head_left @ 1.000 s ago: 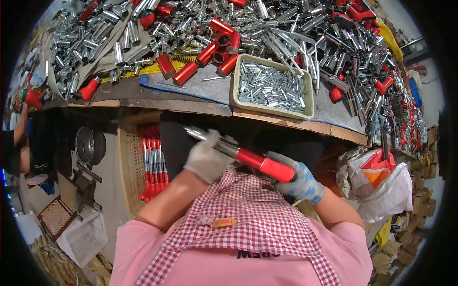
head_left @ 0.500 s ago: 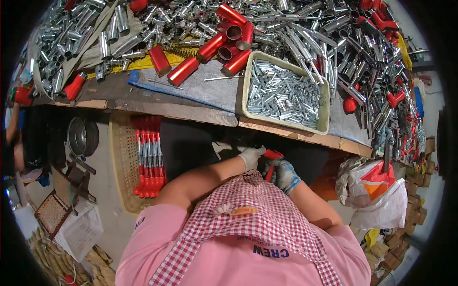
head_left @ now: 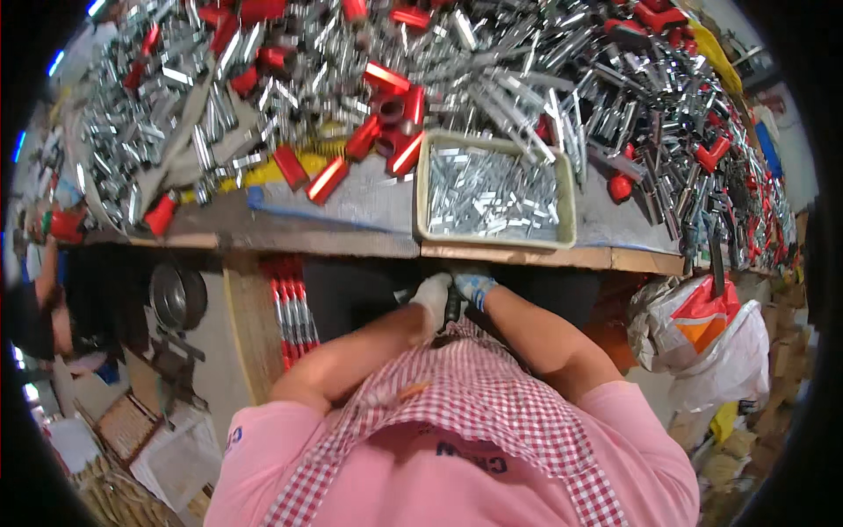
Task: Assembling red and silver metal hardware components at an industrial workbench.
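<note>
a person in a pink shirt and red-checked apron [head_left: 474,395] sits at a wooden workbench [head_left: 351,239], seen from above through a wide lens. everything here is placed relative to the cream plastic tray [head_left: 566,189] of small silver metal pieces that sits at the bench's front edge.

far left of the tray, heaps of silver metal tubes [head_left: 149,132] cover the benchtop, with loose red sleeves [head_left: 327,178] scattered nearer the tray. below and left of the tray, under the bench, a stack of red-and-silver finished pieces [head_left: 291,307] stands on end.

directly below the tray, under the bench edge, both gloved hands meet in shadow. the left hand [head_left: 432,299], in a pale glove, is curled closed around a dark part [head_left: 453,306] at the lap. the right hand [head_left: 474,285], in a blue and white glove, is pressed against it from the other side; whether it grips the same part cannot be told.

this looks like the fitting or pressing step, done low against the body. the next move would likely call for lifting the hands clear of the bench's underside.

right of the tray, more tubes and red parts crowd the bench, and a white and orange plastic bag [head_left: 711,338] hangs below. open room is tight: the bench edge sits just above the hands, and the only bare surface is a grey strip just left of the tray.
</note>
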Tool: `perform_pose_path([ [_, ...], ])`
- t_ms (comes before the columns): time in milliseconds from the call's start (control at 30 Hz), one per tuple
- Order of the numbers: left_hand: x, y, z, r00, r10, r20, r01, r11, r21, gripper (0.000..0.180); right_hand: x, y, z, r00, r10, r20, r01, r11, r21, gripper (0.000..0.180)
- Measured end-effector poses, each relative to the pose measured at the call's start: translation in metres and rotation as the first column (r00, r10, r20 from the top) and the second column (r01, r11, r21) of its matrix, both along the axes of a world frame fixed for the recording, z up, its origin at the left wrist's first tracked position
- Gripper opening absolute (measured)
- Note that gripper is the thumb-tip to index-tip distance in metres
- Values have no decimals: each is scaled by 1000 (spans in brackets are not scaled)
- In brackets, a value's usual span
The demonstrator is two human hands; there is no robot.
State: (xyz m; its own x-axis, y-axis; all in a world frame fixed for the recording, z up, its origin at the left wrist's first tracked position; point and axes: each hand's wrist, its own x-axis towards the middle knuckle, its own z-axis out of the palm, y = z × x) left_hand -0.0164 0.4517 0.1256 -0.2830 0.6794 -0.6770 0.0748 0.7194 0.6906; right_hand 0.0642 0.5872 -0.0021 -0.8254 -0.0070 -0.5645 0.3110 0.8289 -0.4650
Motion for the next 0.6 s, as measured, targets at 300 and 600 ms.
perform_pose_path([
  [300,2,19,37,717,-650,-250,485,724,-490,32,-38,-79,-3,401,-60,914,914,99,-394,51],
  [600,13,1,7,901,26,-433,-69,994,-82,30,9,-43,-19,782,-622,-24,523,677,-518,35],
])
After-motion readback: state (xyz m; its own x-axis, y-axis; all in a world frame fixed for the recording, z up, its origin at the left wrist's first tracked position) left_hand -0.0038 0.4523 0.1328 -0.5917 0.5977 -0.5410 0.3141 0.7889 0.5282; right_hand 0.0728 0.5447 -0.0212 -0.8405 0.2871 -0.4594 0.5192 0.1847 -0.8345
